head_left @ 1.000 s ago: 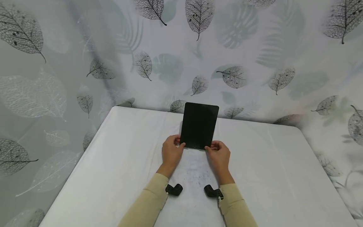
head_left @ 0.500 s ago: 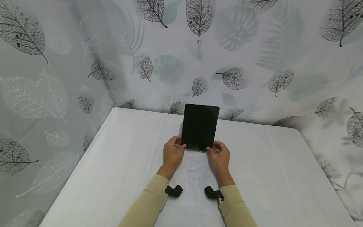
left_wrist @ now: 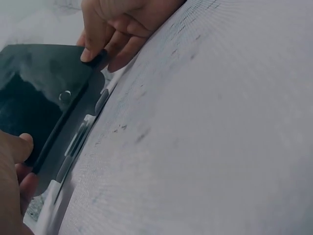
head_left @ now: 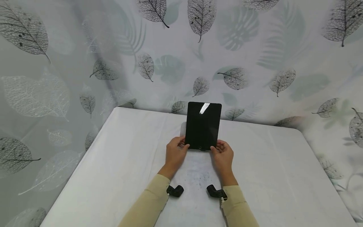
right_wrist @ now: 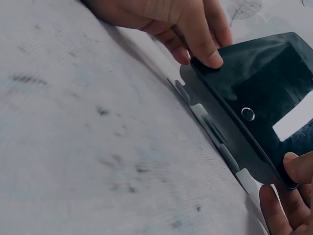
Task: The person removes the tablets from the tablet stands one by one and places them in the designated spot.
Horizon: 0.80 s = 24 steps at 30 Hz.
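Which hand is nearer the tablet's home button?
About equal: the left hand grips the tablet at its bottom left corner, the right hand its bottom right; the home button sits between.

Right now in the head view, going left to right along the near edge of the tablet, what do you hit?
Left hand gripping the lower left corner → tablet, dark screen, standing propped on the white table → right hand gripping the lower right corner.
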### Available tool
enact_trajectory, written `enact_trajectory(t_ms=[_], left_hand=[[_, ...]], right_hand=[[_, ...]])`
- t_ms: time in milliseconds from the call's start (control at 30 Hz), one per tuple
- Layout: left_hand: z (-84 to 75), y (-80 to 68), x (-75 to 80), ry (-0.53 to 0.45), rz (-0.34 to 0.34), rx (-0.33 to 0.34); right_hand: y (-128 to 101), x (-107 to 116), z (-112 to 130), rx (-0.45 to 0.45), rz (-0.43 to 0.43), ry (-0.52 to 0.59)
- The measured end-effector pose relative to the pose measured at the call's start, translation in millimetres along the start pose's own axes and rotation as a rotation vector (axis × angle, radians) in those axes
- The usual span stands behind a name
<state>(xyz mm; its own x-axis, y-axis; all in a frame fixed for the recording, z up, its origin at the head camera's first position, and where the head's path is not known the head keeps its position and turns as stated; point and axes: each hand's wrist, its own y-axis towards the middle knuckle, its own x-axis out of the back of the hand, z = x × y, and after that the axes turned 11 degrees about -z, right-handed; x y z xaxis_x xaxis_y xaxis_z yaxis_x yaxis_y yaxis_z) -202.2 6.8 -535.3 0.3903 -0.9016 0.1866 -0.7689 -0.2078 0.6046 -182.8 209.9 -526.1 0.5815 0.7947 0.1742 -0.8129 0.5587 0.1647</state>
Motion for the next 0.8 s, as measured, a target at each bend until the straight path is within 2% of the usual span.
enact_trajectory(t_ms=[233,333,433,500,600,800], left_hand=[[-2.4,-0.5,-1.7,0.000,0.097,-0.074],[-5.9,-1.2,-1.9,0.009,0.157,-0.070],[-10.6,-1.1,-3.6,0.017,0.223,-0.049],[-12.2,-1.4,-6.5,0.010,0.244,-0.047],[-14.0,-2.5,-12.1,0.002,0.244,-0.072],[-15.3,-7.4,-24.5,0.035,0.180,-0.135]], right_hand=[[6.0,8.2,-4.4,-0.076,-0.001,0.137],[8.2,12.0,-4.0,-0.088,-0.010,0.195],[10.6,17.3,-4.3,-0.079,-0.025,0.207],[12.6,21.2,-4.0,-0.076,-0.034,0.213],[15.2,25.1,-3.4,-0.082,-0.052,0.253],[18.6,29.4,-2.6,-0.114,-0.072,0.350]])
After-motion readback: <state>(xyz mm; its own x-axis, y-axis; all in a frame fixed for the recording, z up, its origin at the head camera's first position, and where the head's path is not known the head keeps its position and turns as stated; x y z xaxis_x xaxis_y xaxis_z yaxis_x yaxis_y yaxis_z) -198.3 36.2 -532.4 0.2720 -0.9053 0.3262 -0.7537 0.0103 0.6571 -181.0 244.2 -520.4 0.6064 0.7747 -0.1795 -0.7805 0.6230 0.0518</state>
